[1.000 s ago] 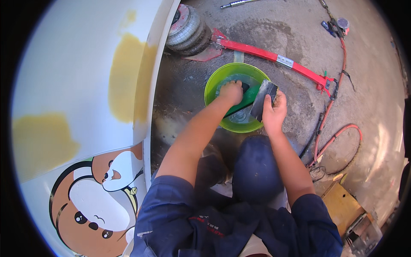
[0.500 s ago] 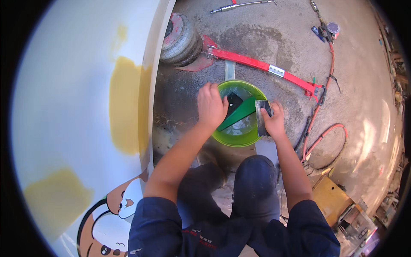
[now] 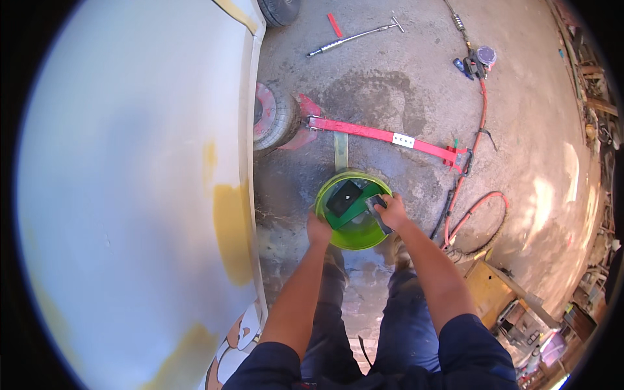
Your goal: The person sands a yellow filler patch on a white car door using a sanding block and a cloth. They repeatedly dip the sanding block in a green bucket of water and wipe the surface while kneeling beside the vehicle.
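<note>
Between my two hands is a yellow-green bucket with some water in it. Inside lie a green flat piece and, over it, a black rectangular piece with a small white mark. My left hand is closed on the left rim, its fingertips partly hidden. At the right rim my right hand grips a dark, flat sanding block with a greyish face. Whether those fingers also hold the rim, I cannot tell.
A white vehicle panel with yellowish patches fills the left side. Beyond the bucket, a red bar extends from a wheel. A red hose, a T-handled metal tool and a yellow box lie around.
My view has shifted and my legs are straighter. My left hand has gone from the bucket's upper left to its left rim. The black piece now lies over the green one.
</note>
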Motion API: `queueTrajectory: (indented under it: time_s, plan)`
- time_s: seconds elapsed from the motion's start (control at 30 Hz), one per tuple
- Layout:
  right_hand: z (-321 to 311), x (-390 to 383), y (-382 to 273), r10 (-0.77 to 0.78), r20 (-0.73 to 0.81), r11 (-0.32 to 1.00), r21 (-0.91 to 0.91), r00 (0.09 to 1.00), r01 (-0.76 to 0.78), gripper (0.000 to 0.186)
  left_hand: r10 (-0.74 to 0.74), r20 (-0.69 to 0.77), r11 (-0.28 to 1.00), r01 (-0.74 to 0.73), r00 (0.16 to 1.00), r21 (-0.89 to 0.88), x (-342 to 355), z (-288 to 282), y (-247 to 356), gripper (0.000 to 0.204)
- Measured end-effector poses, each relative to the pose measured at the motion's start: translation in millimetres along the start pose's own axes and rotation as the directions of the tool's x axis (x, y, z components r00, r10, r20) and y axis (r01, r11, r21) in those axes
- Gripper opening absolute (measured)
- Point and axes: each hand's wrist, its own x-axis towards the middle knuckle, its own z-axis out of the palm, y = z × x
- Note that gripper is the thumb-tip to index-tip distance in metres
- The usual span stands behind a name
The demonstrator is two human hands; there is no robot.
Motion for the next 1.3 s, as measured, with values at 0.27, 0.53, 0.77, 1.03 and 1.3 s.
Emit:
queueTrajectory:
  time_s: [0.27,0.53,0.77,1.03,1.3]
  plan:
    - [-32,9,-12,0.049,0.197,0.998,-0.043,0.979,-0.041,0.045,-0.12,-0.044,0.977,0.126,0.992,0.175,-26,-22,39,0.036]
    - [-169,18,-97,-0.149,0.362,0.987,-0.003,0.92,0.161,0.045,-0.337,-0.13,0.907,0.358,0.933,0.22,-75,-98,181,0.036]
    - [-269,57,-180,-0.184,0.299,0.977,-0.05,0.936,0.208,0.047,-0.197,-0.074,0.98,0.199,0.978,0.027,-43,-138,265,0.037]
    - [-342,159,-250,-0.204,0.144,0.978,-0.01,0.968,0.207,0.046,0.011,-0.116,0.993,-0.024,0.993,-0.115,79,-138,373,0.032]
    - [-342,297,-252,-0.189,-0.004,0.982,-0.031,0.982,0.188,0.051,0.12,-0.248,0.985,-0.146,0.961,-0.091,237,-74,391,0.037]
